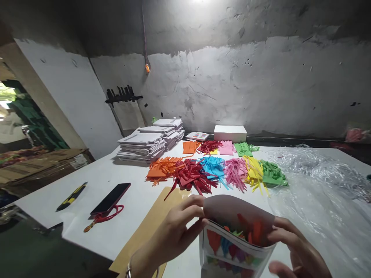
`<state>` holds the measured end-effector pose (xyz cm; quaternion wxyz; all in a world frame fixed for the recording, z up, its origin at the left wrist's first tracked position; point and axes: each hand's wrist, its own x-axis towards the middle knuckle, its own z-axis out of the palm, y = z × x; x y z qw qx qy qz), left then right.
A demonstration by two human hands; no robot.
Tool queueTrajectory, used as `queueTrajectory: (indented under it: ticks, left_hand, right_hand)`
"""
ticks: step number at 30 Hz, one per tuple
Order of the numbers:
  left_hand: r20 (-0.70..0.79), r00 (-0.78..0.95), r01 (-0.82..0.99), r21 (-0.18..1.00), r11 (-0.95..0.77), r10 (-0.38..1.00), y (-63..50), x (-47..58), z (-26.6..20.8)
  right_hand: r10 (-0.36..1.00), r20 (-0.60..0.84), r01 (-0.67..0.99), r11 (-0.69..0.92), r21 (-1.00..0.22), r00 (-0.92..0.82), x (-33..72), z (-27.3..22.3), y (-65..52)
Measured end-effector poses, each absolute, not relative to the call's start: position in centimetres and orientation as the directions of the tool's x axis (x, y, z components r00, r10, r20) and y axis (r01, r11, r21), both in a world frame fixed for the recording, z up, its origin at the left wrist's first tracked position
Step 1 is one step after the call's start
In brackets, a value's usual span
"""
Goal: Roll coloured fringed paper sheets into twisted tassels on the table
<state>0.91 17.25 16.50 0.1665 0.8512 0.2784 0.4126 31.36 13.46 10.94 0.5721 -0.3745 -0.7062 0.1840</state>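
Note:
In front of me is a white packet (232, 247) with its mouth open towards me and its flap raised. Colourful tassels are printed on its front, and red, orange and green paper pieces (252, 233) show inside. My left hand (185, 218) pinches the packet's left edge between thumb and fingers. At the right edge, my right hand (298, 247) has its fingers curled over the rim, its thumb lower and slightly off the front. Beyond the packet lie fringed paper bundles: orange (162, 170), red (194, 175), blue (213, 168), pink (236, 173), yellow (255, 172) and green (272, 173).
Stacks of white packets (142, 144) stand at the back left, a white box (230, 133) at the back. A brown sheet (147, 227) lies under my left arm. Left are a phone (111, 199) and a cutter knife (72, 196). Clear plastic (315, 212) covers the right side.

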Motion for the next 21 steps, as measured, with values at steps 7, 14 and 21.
queueTrajectory:
  ticks: [7,14,21]
  left_hand:
    - [0.627,0.238,0.150,0.731,-0.666,0.742,16.4,2.7,14.2]
    - [0.549,0.245,0.027,0.820,-0.572,0.799,15.6,4.3,13.2]
    - [0.543,0.252,0.075,0.815,-0.575,0.801,15.6,4.1,13.2]
  right_hand:
    - [0.890,0.453,-0.012,0.454,-0.891,0.063,29.8,10.9,14.5]
    - [0.915,0.390,-0.149,0.373,-0.916,-0.104,29.0,11.8,15.5]
    - [0.948,0.270,-0.177,0.240,-0.955,-0.171,29.4,11.6,15.6]
